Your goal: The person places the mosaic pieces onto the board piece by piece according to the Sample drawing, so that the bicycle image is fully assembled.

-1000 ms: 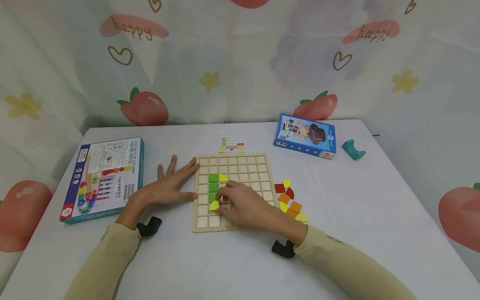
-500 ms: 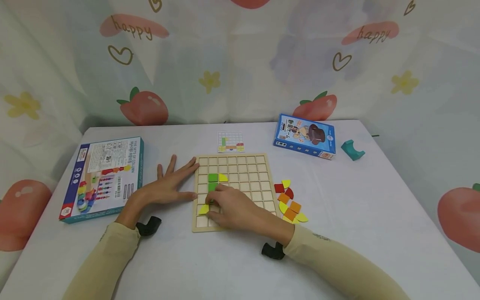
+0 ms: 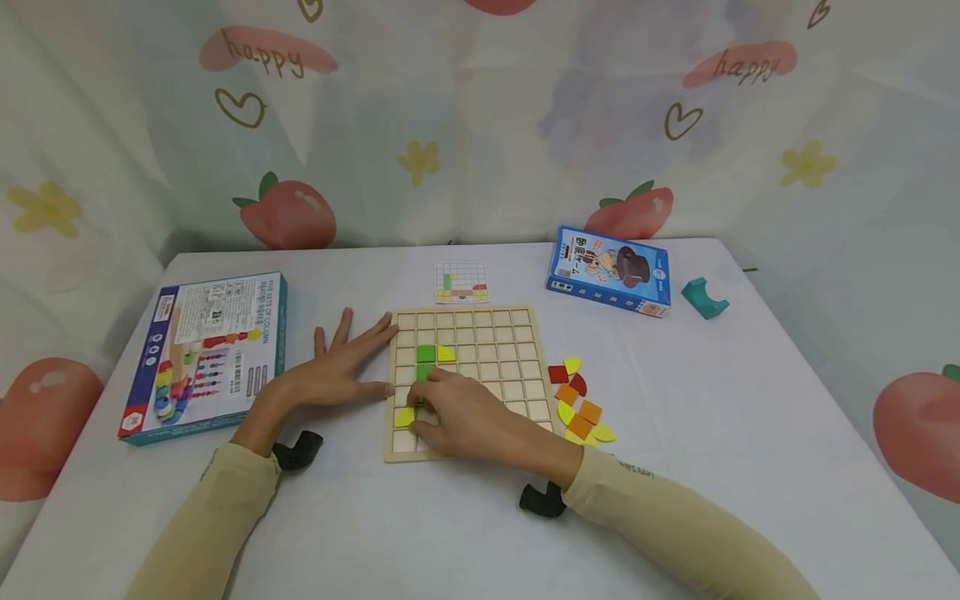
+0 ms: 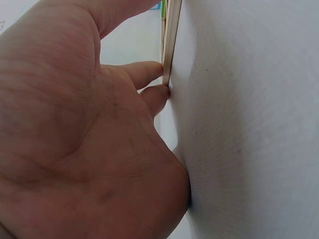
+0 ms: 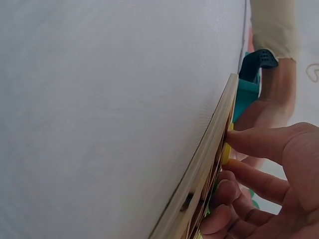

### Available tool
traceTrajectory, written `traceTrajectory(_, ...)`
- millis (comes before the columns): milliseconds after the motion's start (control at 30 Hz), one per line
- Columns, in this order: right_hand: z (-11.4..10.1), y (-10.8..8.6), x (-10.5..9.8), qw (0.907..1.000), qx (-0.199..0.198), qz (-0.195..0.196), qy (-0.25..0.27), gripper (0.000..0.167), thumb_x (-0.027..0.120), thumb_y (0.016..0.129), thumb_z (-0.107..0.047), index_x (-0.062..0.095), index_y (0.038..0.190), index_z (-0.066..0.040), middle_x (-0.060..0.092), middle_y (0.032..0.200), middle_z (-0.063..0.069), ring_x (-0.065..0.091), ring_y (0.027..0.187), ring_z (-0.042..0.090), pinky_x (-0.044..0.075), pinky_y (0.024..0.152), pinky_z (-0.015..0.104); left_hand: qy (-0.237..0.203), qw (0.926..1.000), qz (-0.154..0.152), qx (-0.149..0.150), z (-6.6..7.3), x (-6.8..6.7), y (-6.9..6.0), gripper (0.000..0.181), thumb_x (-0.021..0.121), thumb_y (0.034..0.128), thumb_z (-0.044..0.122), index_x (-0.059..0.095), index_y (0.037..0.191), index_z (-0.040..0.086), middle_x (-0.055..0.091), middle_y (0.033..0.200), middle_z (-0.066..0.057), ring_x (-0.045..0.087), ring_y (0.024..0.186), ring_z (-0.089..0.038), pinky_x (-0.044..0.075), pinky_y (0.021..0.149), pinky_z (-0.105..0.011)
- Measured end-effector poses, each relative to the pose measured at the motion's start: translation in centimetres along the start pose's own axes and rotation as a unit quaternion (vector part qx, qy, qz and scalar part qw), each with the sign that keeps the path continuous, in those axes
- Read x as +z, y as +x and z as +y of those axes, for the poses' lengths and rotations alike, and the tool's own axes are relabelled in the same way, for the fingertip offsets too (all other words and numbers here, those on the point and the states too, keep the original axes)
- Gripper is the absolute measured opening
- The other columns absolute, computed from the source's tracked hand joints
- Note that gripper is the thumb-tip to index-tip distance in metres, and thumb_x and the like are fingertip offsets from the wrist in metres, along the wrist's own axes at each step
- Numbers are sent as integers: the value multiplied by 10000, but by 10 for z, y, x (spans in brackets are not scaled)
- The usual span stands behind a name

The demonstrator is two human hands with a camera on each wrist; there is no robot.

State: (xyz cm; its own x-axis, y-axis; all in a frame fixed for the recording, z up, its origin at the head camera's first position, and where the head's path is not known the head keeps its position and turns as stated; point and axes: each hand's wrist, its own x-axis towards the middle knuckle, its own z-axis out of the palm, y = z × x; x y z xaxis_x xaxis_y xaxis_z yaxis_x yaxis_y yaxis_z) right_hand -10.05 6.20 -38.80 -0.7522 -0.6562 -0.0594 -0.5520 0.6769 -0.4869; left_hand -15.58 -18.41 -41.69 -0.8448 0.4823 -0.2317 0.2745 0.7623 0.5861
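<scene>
A wooden grid board [image 3: 504, 350] lies on the white table. My right hand [image 3: 476, 417] is over its lower left part, thumb and index finger pinching the edges of a yellow tile [image 3: 405, 417] in the leftmost column. The right wrist view shows the yellow tile [image 5: 227, 154] between those two fingertips. Above the hand are green square tiles [image 3: 426, 353], the lower ones partly hidden by the fingers, and a yellow quarter-round tile [image 3: 446, 354]. My left hand [image 3: 330, 379] is spread, its thumb and fingertips touching the board's left edge.
Loose red, orange and yellow tiles [image 3: 579, 404] lie right of the board. A printed pattern card [image 3: 461, 282] lies behind it. A large box [image 3: 210, 350] is at left, a blue box [image 3: 611, 271] at back right, beside a teal curved piece [image 3: 705, 298].
My right hand has moved left with the yellow tile, from below the green tiles to the leftmost column, where the tile now looks squared with the grid. My left hand has stayed put.
</scene>
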Motion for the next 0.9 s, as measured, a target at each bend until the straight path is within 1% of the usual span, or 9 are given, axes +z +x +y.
traceTrajectory(300, 2, 1, 1, 10000, -9, 76, -3, 229, 778, 963, -261, 768, 1148, -128, 671, 991, 3, 553, 807, 86, 471, 689, 193, 8, 10000, 20, 19, 0, 0, 1, 963, 735, 932, 486, 222, 1709, 246, 52, 1819, -31, -282, 1618, -462, -252, 1178, -791)
traceTrajectory(467, 2, 1, 2, 9999, -116, 118, -9, 219, 784, 962, -261, 767, 1135, -128, 681, 980, 4, 564, 816, 88, 472, 685, 193, 10, 10000, -4, 7, 0, 0, 2, 957, 729, 937, 477, 216, 1710, 244, 45, 1819, -27, -290, 1615, -465, -249, 1172, -801)
traceTrajectory(567, 2, 1, 2, 9998, -143, 98, -5, 219, 784, 964, -262, 766, 1135, -127, 682, 978, 6, 565, 820, 90, 473, 687, 195, 19, 10000, -22, -10, -1, 0, 2, 957, 725, 940, 480, 210, 1712, 248, 40, 1820, -24, -293, 1613, -465, -248, 1171, -804)
traceTrajectory(900, 3, 2, 3, 10000, -55, -4, 26, 216, 782, 966, -260, 764, 1139, -132, 666, 957, -10, 553, 811, 78, 466, 678, 180, -44, 10000, -16, 6, -2, 1, 2, 954, 730, 941, 465, 211, 1711, 247, 42, 1820, -24, -297, 1613, -461, -253, 1171, -800)
